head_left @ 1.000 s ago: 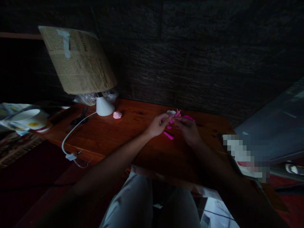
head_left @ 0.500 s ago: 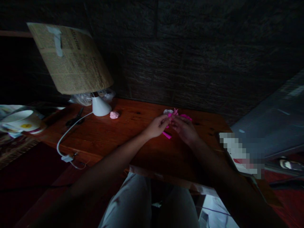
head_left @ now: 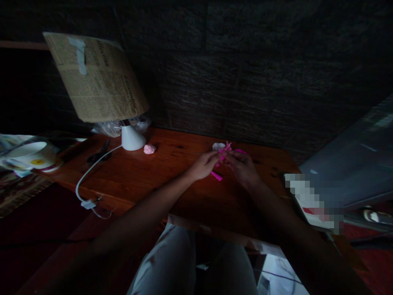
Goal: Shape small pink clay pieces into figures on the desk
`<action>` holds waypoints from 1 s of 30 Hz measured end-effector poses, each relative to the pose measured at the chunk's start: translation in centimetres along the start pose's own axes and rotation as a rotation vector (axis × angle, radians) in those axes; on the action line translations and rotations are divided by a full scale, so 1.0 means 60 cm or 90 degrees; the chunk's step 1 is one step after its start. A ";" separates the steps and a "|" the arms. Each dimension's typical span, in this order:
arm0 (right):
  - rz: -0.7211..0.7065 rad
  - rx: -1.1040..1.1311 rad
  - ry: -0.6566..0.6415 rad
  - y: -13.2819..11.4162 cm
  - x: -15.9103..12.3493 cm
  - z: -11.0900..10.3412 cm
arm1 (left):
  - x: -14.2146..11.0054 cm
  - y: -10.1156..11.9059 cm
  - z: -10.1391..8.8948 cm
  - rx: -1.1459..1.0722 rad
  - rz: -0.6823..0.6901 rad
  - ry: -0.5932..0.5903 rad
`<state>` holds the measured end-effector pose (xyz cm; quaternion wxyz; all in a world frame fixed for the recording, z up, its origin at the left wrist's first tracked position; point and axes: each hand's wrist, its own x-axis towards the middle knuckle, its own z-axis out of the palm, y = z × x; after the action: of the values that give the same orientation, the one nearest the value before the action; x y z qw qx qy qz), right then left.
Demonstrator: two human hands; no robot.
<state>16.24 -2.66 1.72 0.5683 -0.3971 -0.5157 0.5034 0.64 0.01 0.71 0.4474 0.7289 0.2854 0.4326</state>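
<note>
My left hand [head_left: 203, 165] and my right hand [head_left: 245, 169] meet low over the wooden table, fingertips pinched together. Between them is a small bright pink piece [head_left: 221, 155], soft-looking and partly covered by the fingers; its material is unclear. Just below lies a flat magenta strip [head_left: 216, 176]. Behind the fingers are a whitish lump [head_left: 218, 146] and a pink piece with spiky tips [head_left: 228, 145]. Another magenta piece [head_left: 241, 151] shows past my right hand, partly hidden by it. A crumpled pale pink lump [head_left: 149, 149] sits farther left, apart from both hands.
A white lamp [head_left: 133, 138] with a newsprint shade [head_left: 101, 78] stands at the table's back left. Near it are dark scissors [head_left: 98, 157] and a white cable [head_left: 80, 180]. A white tub [head_left: 33, 156] is at far left. A dark brick wall [head_left: 215, 82] rises behind.
The view swings slightly and returns partway. Both hands stay together at the same spot, with small shifts of the fingers around the pink piece. The lump and strip lie still.
</note>
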 end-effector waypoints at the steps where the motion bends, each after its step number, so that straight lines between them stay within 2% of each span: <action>1: -0.005 -0.007 0.001 0.001 0.000 0.000 | 0.000 -0.002 0.000 -0.002 0.001 0.003; 6: 0.011 -0.005 0.011 0.003 0.000 0.001 | 0.004 -0.006 0.000 -0.025 0.026 -0.001; 13: 0.063 -0.020 -0.032 0.006 -0.003 -0.003 | 0.003 -0.006 -0.009 0.085 0.053 0.012; 16: 0.066 -0.033 -0.033 0.005 -0.002 -0.004 | 0.003 -0.009 -0.010 0.080 0.058 0.008; 22: 0.014 -0.102 -0.030 0.005 0.000 -0.007 | 0.003 -0.003 -0.005 0.071 -0.010 0.031; 26: -0.012 -0.158 -0.010 0.006 0.001 -0.012 | 0.004 -0.004 -0.009 0.103 -0.012 0.041; 30: -0.057 -0.154 0.021 0.001 0.000 -0.012 | 0.005 -0.007 -0.011 0.109 -0.019 0.049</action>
<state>16.97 -2.60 1.56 0.5464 -0.4475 -0.5803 0.4054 0.17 0.73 0.58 0.3784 0.7432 0.3490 0.4274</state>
